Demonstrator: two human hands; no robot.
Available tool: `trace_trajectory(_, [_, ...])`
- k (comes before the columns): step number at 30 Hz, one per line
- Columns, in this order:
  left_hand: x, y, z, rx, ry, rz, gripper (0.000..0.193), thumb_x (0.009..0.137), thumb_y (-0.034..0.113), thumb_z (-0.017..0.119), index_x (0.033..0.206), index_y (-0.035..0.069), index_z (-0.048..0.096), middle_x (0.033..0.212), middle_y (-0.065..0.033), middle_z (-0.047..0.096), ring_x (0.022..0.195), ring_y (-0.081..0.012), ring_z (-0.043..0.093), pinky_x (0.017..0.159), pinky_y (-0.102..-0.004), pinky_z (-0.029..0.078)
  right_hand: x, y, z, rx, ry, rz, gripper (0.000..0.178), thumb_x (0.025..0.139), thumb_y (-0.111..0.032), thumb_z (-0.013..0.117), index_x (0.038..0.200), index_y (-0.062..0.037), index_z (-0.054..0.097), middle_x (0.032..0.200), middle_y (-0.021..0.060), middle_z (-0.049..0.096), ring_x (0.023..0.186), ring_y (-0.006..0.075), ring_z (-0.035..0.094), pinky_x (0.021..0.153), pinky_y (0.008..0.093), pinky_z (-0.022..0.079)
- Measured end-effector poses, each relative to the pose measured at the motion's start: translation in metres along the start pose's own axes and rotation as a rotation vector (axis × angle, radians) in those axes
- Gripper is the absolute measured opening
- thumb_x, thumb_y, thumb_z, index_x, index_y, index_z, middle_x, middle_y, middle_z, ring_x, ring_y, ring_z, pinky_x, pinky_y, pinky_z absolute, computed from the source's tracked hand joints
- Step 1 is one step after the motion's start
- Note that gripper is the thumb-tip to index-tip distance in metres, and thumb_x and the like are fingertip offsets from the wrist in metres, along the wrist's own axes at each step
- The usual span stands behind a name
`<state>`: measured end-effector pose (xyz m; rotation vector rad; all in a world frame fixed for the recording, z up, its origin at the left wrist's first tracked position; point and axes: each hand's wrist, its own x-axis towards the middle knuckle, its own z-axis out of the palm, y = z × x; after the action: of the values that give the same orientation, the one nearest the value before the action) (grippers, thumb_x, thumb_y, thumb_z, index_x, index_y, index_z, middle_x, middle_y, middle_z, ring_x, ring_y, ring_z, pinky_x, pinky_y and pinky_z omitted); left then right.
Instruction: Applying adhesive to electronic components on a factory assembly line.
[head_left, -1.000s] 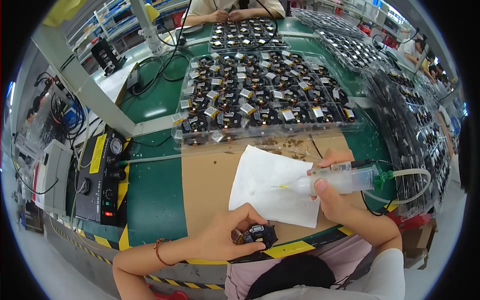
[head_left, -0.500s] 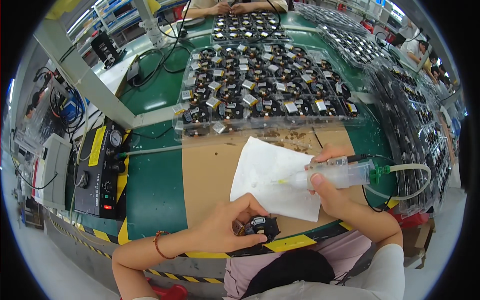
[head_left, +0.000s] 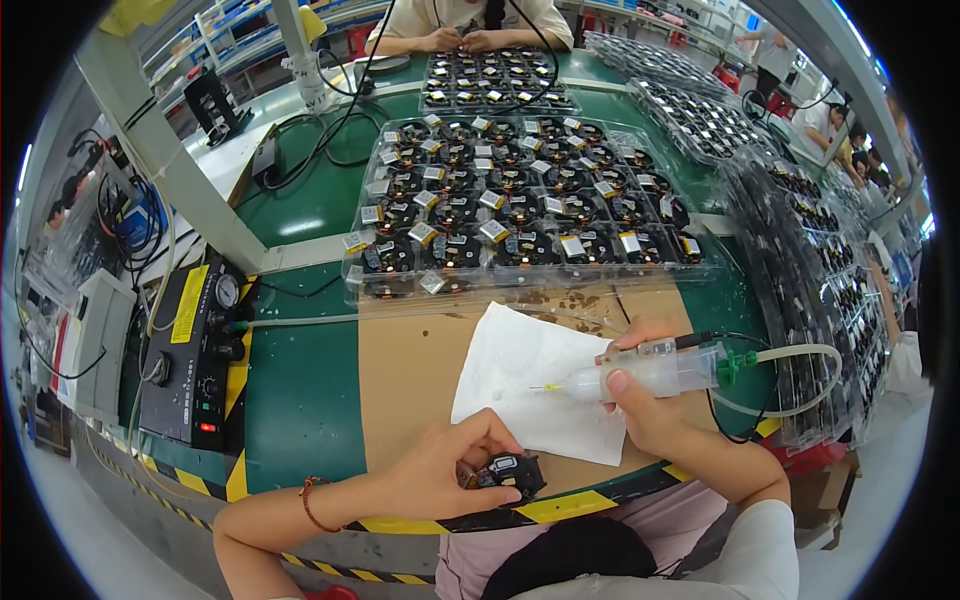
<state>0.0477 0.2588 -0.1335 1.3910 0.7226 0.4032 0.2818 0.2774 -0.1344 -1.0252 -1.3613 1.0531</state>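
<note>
Near the front edge of the bench, my left hand [head_left: 445, 468] is closed around a small black electronic assembly [head_left: 513, 477], with part of it hidden by my fingers. My right hand [head_left: 640, 395] grips a clear dispensing syringe [head_left: 655, 372] with milky contents. Its thin yellow needle [head_left: 548, 387] points left above a white paper cloth [head_left: 535, 425] and is apart from the assembly. From the green fitting [head_left: 735, 367] at the syringe's back, a clear hose curves away. Under the cloth lies a sheet of brown cardboard [head_left: 405, 400].
Beyond the cardboard stands a clear tray [head_left: 350, 290] of black assemblies with silver battery pouches. Stacked trays [head_left: 800, 290] rise at the right. A black dispenser box [head_left: 190, 360] with a gauge sits left. Across the bench, another person's hands [head_left: 460, 40] work over a tray.
The whole view has shifted, so the trays appear a little lower. My hands keep their holds on the assembly and the syringe, and the needle remains over the cloth.
</note>
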Motion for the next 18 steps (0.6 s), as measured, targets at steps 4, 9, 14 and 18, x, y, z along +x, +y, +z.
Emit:
trace_trajectory(4, [0.000,0.012,0.000,0.049,-0.023,-0.105,0.035,0.074,-0.001,0.065,0.099,0.003,0.041,0.097,-0.0067,0.054,0.086,-0.0091,0.054,0.066,-0.0192,0.044,0.000,-0.001,-0.001,0.012,0.013,-0.034,0.031,0.071,-0.010,0.065,0.094,-0.0065,0.044,0.083,0.0040,0.047,0.072,0.0088,0.045,0.062,0.0237,0.039])
trace_trajectory(9, [0.000,0.004,-0.002,-0.007,-0.001,-0.042,0.035,0.072,0.000,0.066,0.097,0.003,0.041,0.095,-0.0073,0.055,0.084,-0.0084,0.054,0.062,-0.0189,0.044,-0.001,-0.004,0.001,-0.007,0.004,-0.007,0.031,0.071,-0.010,0.065,0.094,-0.0069,0.044,0.084,0.0038,0.046,0.072,0.0094,0.045,0.063,0.0243,0.039])
trace_trajectory(14, [0.001,0.010,-0.001,0.012,-0.010,-0.044,0.034,0.073,0.000,0.066,0.097,0.003,0.041,0.095,-0.0086,0.055,0.083,-0.0087,0.055,0.064,-0.0190,0.045,-0.001,-0.001,-0.001,-0.026,0.011,0.012,0.031,0.070,-0.010,0.065,0.094,-0.0067,0.045,0.087,0.0049,0.046,0.074,0.0101,0.044,0.065,0.0248,0.039])
trace_trajectory(18, [-0.001,0.008,-0.001,0.043,-0.012,-0.033,0.034,0.073,0.000,0.065,0.097,0.003,0.041,0.094,-0.0084,0.056,0.083,-0.0084,0.055,0.064,-0.0188,0.045,-0.002,-0.002,0.002,0.034,0.030,0.019,0.031,0.070,-0.010,0.065,0.093,-0.0062,0.045,0.087,0.0053,0.045,0.075,0.0104,0.044,0.065,0.0250,0.039])
